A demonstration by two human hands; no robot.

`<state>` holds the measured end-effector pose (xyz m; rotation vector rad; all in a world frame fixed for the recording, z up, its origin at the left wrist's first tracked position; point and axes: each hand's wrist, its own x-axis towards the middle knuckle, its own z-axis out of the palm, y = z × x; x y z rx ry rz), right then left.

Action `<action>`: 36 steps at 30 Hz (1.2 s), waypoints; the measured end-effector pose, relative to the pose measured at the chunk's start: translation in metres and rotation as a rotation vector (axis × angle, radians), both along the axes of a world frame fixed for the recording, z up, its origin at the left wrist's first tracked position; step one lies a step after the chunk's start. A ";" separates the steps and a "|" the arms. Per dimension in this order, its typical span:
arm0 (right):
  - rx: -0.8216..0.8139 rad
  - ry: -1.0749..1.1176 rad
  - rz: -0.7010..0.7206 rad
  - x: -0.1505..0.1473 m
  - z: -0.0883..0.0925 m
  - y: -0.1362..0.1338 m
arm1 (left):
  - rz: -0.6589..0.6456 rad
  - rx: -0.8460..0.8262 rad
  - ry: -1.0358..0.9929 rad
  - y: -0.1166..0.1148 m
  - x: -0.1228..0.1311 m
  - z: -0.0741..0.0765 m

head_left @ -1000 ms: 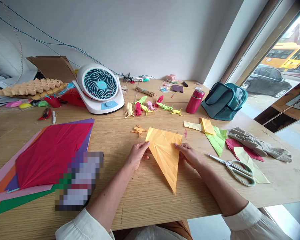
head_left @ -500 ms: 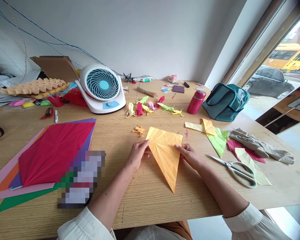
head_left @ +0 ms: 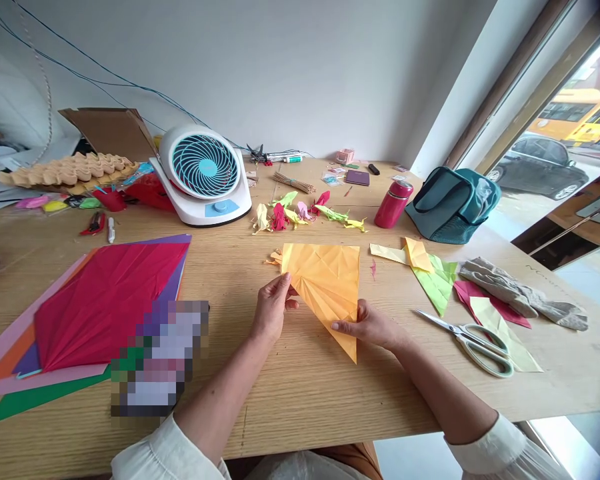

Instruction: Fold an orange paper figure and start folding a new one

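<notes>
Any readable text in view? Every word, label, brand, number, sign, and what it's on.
None readable.
Tabletop, right side: faint handwritten marks, too blurred to read.
Desk fan hub: any lettering too small to tell.
Pixelated object: masked, unreadable.
Creased orange paper: no writing seen.

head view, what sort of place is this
Likely a craft workspace beside a street: a creased orange sheet is held up in front, small folded paper figures lie beyond it, and a dark car shows outside.
</notes>
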<state>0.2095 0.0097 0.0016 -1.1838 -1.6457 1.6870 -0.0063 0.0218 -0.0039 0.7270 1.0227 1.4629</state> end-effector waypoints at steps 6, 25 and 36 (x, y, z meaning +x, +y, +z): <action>0.036 0.009 -0.079 -0.002 -0.005 0.000 | -0.185 0.005 0.069 -0.004 0.003 -0.002; -0.032 -0.149 0.007 0.004 0.006 -0.001 | -0.147 -0.065 0.182 0.010 -0.017 0.004; 0.025 0.087 -0.150 0.004 0.002 0.006 | -0.068 -0.053 0.203 0.010 -0.015 0.003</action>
